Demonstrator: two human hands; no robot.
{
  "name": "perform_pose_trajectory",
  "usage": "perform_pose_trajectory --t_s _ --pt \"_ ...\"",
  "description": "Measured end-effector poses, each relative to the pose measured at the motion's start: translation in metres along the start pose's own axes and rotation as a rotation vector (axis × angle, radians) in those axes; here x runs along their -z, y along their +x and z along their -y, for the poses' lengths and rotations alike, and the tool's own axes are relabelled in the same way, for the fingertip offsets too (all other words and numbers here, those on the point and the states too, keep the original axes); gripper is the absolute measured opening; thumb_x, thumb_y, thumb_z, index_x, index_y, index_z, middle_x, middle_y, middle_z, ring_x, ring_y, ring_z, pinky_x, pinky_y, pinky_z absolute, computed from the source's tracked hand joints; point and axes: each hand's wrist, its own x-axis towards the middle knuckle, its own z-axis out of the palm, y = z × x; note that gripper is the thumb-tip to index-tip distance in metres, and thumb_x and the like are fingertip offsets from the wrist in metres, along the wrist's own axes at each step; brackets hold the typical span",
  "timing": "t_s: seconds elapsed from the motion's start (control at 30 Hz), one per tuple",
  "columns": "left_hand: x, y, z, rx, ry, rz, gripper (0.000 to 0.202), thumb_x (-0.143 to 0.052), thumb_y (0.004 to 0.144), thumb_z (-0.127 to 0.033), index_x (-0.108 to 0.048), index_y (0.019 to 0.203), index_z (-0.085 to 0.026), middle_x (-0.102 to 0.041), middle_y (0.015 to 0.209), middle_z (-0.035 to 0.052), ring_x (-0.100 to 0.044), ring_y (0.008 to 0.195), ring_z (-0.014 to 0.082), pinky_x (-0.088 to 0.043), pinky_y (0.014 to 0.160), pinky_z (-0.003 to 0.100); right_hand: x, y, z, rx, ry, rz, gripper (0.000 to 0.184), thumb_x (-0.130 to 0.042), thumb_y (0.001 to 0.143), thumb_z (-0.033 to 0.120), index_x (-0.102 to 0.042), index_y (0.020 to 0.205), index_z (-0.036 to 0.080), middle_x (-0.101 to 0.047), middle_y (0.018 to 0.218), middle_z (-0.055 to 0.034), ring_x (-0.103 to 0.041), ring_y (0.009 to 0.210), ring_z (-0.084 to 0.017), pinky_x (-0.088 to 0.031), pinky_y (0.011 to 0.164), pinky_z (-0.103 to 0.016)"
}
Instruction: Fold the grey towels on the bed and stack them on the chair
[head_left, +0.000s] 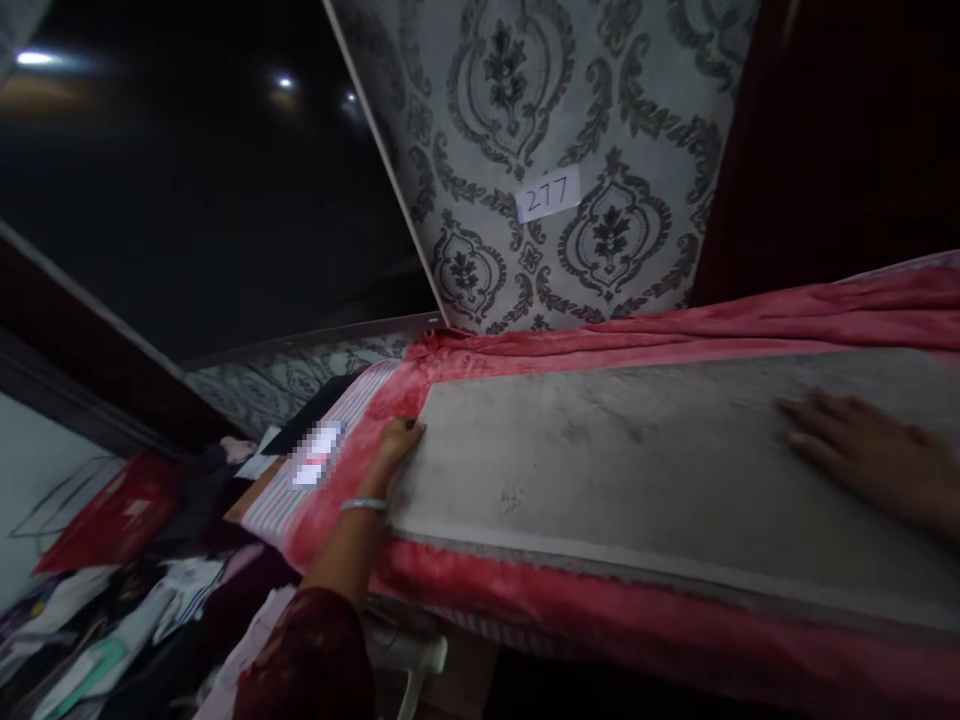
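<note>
A long grey felt-like pad [637,470] lies over a red satin cloth [675,320] on a raised surface. My left hand [396,445], a bangle on its wrist, grips the pad's left end, with the fingers curled round the edge. My right hand [862,450] lies flat on the pad near its right end, fingers stretched out and pointing left.
A wall with grey damask wallpaper bears a paper label reading 277 [548,193]. A striped pink-and-white cloth [330,450] lies left of the red cloth. Below at the left is a pile of clothes and a red bag [112,515]. A white stool part [416,660] shows underneath.
</note>
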Motion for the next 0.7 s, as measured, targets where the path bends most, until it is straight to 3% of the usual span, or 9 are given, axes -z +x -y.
perform_pose_trajectory --t_s 0.1,0.17,0.37,0.53,0.7 --pt "0.007 -0.02 0.012 0.053 -0.17 0.08 0.025 -0.063 0.08 -0.035 -0.072 0.093 -0.015 -0.075 0.092 0.0102 -0.07 0.092 0.0293 -0.054 0.082 0.038 0.001 -0.022 0.05 0.084 0.044 0.021 0.079 -0.013 0.091 0.064 -0.047 0.151 0.026 -0.032 0.162 -0.008 -0.032 0.147 -0.032 -0.036 0.108 -0.06" --pt "0.01 -0.034 0.018 0.068 -0.282 0.124 0.03 -0.066 0.078 -0.037 -0.071 0.097 -0.014 -0.076 0.09 0.0093 -0.071 0.088 0.0278 -0.056 0.078 0.037 -0.002 -0.031 0.069 0.126 0.036 -0.01 0.078 -0.014 0.091 0.065 -0.047 0.151 0.027 -0.034 0.161 -0.0064 -0.032 0.147 -0.033 -0.035 0.11 -0.061" --pt "0.017 -0.063 0.016 0.036 -0.493 0.239 0.053 -0.072 0.075 -0.049 -0.067 0.116 -0.016 -0.076 0.106 0.0107 -0.071 0.101 0.0289 -0.058 0.088 0.042 -0.007 -0.033 0.077 0.128 0.03 -0.019 0.071 -0.024 0.092 0.059 -0.046 0.151 0.028 -0.033 0.161 -0.0086 -0.028 0.148 -0.035 -0.032 0.113 -0.059" --pt "0.036 -0.064 -0.024 -0.038 -0.624 0.358 0.061 -0.072 0.071 -0.05 -0.067 0.121 -0.017 -0.076 0.109 0.0133 -0.069 0.111 0.0324 -0.054 0.098 0.045 0.0 -0.031 0.084 0.104 0.05 -0.013 0.065 -0.027 0.093 0.052 -0.047 0.15 0.028 -0.033 0.161 -0.0073 -0.028 0.148 -0.035 -0.031 0.114 -0.06" --pt "0.043 -0.064 -0.101 -0.256 -0.67 0.413 0.058 -0.064 0.07 -0.033 -0.064 0.126 -0.017 -0.078 0.101 0.0094 -0.073 0.094 0.0285 -0.056 0.09 0.043 0.001 -0.03 0.088 0.112 0.082 -0.05 0.066 -0.027 0.094 0.055 -0.05 0.148 0.027 -0.035 0.16 -0.0074 -0.031 0.147 -0.036 -0.031 0.114 -0.062"
